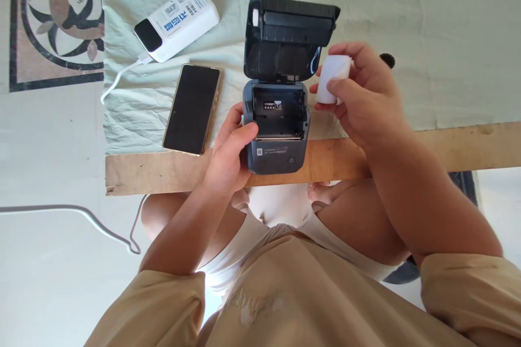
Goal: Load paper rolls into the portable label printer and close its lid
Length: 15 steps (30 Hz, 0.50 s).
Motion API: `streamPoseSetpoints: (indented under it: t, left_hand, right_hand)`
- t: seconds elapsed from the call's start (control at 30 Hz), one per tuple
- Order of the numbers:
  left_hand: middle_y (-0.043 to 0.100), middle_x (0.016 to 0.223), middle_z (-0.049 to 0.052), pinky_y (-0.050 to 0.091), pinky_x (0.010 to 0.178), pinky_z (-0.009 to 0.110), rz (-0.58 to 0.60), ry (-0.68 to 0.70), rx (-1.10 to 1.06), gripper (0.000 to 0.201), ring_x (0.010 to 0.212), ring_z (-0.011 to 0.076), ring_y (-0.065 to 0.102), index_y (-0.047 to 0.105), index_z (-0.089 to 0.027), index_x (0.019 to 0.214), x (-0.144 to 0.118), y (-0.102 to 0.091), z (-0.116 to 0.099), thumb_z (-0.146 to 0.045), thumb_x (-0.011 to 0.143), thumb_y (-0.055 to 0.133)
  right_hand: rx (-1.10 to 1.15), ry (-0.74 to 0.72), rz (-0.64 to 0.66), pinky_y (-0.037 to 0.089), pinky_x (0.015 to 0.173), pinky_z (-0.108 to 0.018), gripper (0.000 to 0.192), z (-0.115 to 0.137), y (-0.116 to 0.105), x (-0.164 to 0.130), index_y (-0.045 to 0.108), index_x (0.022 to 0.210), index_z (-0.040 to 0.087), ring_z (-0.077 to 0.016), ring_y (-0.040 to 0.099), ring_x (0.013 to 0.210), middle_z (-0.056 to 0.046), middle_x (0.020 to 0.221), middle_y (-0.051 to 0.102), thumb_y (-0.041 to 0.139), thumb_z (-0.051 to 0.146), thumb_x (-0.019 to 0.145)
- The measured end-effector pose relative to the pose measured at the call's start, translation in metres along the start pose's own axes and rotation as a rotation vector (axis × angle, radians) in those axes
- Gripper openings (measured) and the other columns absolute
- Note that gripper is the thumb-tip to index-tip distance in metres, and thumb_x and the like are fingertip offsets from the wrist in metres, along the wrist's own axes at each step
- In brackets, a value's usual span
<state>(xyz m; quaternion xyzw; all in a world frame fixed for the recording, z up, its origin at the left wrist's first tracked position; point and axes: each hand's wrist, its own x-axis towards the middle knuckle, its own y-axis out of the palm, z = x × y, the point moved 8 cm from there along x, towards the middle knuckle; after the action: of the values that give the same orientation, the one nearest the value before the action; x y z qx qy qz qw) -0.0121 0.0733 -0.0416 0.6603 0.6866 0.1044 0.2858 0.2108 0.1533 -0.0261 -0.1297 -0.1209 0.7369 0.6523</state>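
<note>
Nearest, the left hand (232, 152) gripped the open, empty printer (277, 124) at centre; the right hand (358, 92), at three o'clock, pinched the paper roll (332, 78), not yet loaded.

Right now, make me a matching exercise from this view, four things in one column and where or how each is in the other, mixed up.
1. paper roll
2. smartphone
3. power bank
4. label printer

A. lid open, steadied by left hand
B. cable plugged in
C. held in right hand
D. face up, screen dark

Pairs: 1-C, 2-D, 3-B, 4-A
</note>
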Motion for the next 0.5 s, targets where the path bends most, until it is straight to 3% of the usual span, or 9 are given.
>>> streamPoseSetpoints:
  t: [0.2,0.33,0.4,0.5]
  left_hand:
    - [0.083,0.097,0.001,0.074,0.086,0.040,-0.024,-0.010,0.045,0.046,0.101,0.0300,0.088,0.079,-0.027,0.108,0.003,-0.005,0.002,-0.045,0.073,0.103]
    - [0.082,0.092,0.001,0.073,0.084,0.039,-0.039,-0.047,0.047,0.049,0.109,0.0323,0.087,0.075,-0.027,0.107,0.005,-0.006,0.007,-0.049,0.073,0.102]
    - [0.081,0.091,0.002,0.073,0.092,0.043,-0.019,-0.040,0.055,0.049,0.121,0.0357,0.086,0.073,-0.027,0.109,0.006,-0.004,0.007,-0.049,0.074,0.101]
    - [0.081,0.093,0.003,0.073,0.103,0.047,-0.013,0.001,0.065,0.049,0.134,0.0390,0.082,0.072,-0.028,0.109,0.006,-0.002,0.004,-0.051,0.076,0.099]
  right_hand:
    - [0.020,-0.368,-0.178,0.065,0.073,-0.036,0.048,0.043,-0.013,-0.022,0.057,0.144,0.034,-0.0194,0.081,0.096,-0.009,0.152,0.066,0.057,0.023,0.098]
    - [-0.116,-0.708,-0.218,0.068,0.081,-0.041,0.044,0.085,-0.006,-0.054,0.058,0.144,0.037,-0.0229,0.081,0.107,-0.005,0.147,0.073,0.054,0.031,0.101]
    - [-0.240,-0.765,-0.152,0.069,0.085,-0.041,0.045,0.097,0.010,-0.062,0.059,0.141,0.038,-0.0233,0.082,0.111,-0.002,0.137,0.080,0.055,0.026,0.098]
    - [-0.447,-0.649,-0.045,0.069,0.088,-0.044,0.050,0.096,0.032,-0.058,0.066,0.133,0.034,-0.0261,0.084,0.115,-0.002,0.133,0.085,0.057,0.016,0.088]
